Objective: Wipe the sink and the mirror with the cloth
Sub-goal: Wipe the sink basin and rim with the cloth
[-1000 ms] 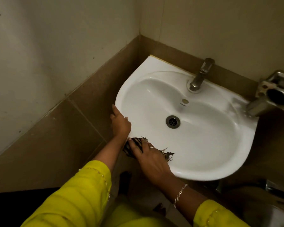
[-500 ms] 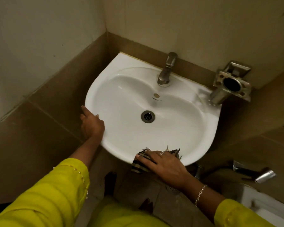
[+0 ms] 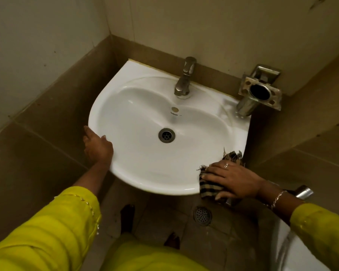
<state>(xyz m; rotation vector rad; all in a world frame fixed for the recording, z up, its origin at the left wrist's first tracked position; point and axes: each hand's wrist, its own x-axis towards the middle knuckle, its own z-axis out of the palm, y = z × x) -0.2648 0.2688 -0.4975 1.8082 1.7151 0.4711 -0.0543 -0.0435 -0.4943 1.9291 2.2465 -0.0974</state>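
The white sink is fixed in the corner, with a steel tap at its back and a drain in the bowl. My left hand rests against the sink's left rim, fingers fairly straight and thumb on the edge. A brown striped cloth with frayed ends is draped over the front right rim. My right hand holds the cloth there, fingers spread on top and thumb underneath. No mirror is in view.
A metal holder is mounted on the wall just right of the sink. Brown tiled walls close in on the left and right. Below are a floor drain, a chrome fitting and a white fixture.
My right hand has slid the cloth along the front rim from the left side to the right. My left hand has stayed on the left rim. The camera has turned left.
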